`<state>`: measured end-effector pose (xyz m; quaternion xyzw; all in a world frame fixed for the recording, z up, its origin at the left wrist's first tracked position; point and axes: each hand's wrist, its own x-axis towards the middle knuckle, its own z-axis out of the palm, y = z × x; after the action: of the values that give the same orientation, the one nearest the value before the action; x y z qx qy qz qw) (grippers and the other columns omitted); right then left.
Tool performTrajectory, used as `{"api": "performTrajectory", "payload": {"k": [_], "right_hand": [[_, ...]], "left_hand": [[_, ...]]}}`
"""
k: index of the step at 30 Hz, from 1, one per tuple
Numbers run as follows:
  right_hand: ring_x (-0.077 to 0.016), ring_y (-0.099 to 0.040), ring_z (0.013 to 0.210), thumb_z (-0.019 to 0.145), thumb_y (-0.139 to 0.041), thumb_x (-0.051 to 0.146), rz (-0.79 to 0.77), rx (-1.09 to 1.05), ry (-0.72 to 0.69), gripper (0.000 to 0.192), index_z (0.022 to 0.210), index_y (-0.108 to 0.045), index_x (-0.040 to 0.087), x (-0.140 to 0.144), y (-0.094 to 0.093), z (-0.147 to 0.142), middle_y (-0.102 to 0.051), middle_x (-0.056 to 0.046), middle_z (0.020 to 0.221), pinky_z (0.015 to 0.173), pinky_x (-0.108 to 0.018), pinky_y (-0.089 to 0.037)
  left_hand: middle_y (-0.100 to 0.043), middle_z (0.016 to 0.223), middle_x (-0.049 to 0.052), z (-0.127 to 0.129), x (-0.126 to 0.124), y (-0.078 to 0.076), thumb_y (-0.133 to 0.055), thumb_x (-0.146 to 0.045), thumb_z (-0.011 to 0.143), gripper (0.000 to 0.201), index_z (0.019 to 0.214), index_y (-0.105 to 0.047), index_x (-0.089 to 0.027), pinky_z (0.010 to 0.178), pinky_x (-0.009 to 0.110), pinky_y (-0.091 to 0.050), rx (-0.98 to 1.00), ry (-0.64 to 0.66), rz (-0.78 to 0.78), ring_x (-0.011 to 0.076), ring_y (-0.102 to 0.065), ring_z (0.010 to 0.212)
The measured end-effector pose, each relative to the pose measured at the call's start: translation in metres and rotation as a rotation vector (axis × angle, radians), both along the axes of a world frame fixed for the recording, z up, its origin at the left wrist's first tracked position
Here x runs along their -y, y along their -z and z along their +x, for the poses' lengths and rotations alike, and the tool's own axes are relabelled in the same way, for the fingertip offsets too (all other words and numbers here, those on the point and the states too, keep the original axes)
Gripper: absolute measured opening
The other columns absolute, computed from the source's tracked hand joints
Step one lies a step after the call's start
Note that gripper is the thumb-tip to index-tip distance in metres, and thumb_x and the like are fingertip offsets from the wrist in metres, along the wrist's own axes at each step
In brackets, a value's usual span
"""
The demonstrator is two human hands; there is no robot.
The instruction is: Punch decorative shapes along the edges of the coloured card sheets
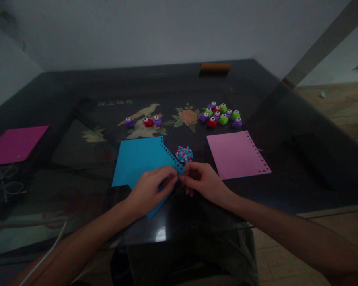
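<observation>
A dark glass surface carries everything; on it the blue paper sheet lies under both hands, its punched edge running up and away from the grip. The left hand and right hand each have their grip pinched together on the sheet's near corner. Just beyond the grip sits a small confetti pile, a pink sheet to its right, and punches farther off.

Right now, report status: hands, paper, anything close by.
Left hand and right hand both pinching the blue paper at its punched corner. Confetti pile just beyond the fingers. Pink sheet lies apart, right.
</observation>
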<state>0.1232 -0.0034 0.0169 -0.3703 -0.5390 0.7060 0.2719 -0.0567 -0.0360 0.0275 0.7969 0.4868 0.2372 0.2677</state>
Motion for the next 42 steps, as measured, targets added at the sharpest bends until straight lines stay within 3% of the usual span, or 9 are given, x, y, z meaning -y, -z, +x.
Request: {"api": "performTrajectory", "payload": {"k": [7,17,26,33,38,42], "right_hand": [[-0.0063,-0.051,0.043,0.071,-0.071,0.034,-0.066,-0.046,0.009,0.025,0.071,-0.052,0.017,0.001,0.003,-0.001,-0.052,0.007,0.051,0.04,-0.017,-0.043],[-0.0066,-0.052,0.045,0.072,-0.07,0.04,-0.056,-0.077,0.005,0.029,0.071,-0.053,0.017,0.0,0.002,0.0,-0.053,0.006,0.057,0.041,-0.018,-0.044],[-0.0096,-0.056,0.061,0.08,-0.063,0.035,0.161,-0.024,0.011,0.019,0.079,-0.056,0.017,-0.005,-0.008,0.008,-0.058,0.001,0.071,0.057,-0.022,-0.049],[-0.0123,-0.059,0.077,0.079,-0.065,0.036,0.139,-0.208,0.0,0.02,0.081,-0.056,0.019,-0.014,-0.015,0.017,-0.059,0.001,0.081,0.074,-0.028,-0.052],[-0.0116,-0.058,0.076,0.08,-0.064,0.033,0.147,-0.352,0.056,0.016,0.078,-0.053,0.021,-0.022,-0.014,0.022,-0.057,0.002,0.079,0.072,-0.027,-0.051],[-0.0136,-0.056,0.072,0.075,-0.066,0.033,0.199,-0.432,0.188,0.018,0.075,-0.052,0.023,-0.031,-0.027,0.031,-0.057,0.002,0.076,0.067,-0.028,-0.05]], "left_hand": [[-0.056,0.07,-0.002,0.001,0.001,0.002,-0.042,-0.02,0.089,0.013,0.081,-0.053,-0.019,0.058,0.023,-0.04,-0.014,0.003,0.041,0.0123,-0.053,0.063],[-0.058,0.071,-0.002,0.001,0.0,-0.003,-0.045,-0.023,0.09,0.012,0.082,-0.054,-0.02,0.062,0.023,-0.043,0.069,-0.065,-0.04,0.0124,-0.055,0.065],[-0.06,0.07,-0.001,-0.008,-0.004,-0.013,-0.053,-0.025,0.086,0.011,0.078,-0.057,-0.018,0.063,0.024,-0.044,0.178,-0.179,-0.002,0.0128,-0.056,0.065],[-0.063,0.074,0.0,-0.019,-0.011,-0.017,-0.058,-0.028,0.084,0.01,0.081,-0.058,-0.018,0.064,0.025,-0.048,0.344,-0.31,-0.025,0.013,-0.058,0.066],[-0.066,0.079,0.003,-0.028,-0.019,-0.018,-0.06,-0.029,0.083,0.012,0.081,-0.059,-0.017,0.066,0.026,-0.049,0.391,-0.374,0.032,0.0146,-0.061,0.07],[-0.067,0.077,0.003,-0.031,-0.026,-0.018,-0.062,-0.032,0.08,0.015,0.08,-0.061,-0.017,0.064,0.027,-0.05,0.437,-0.41,0.077,0.0149,-0.062,0.067]]}}
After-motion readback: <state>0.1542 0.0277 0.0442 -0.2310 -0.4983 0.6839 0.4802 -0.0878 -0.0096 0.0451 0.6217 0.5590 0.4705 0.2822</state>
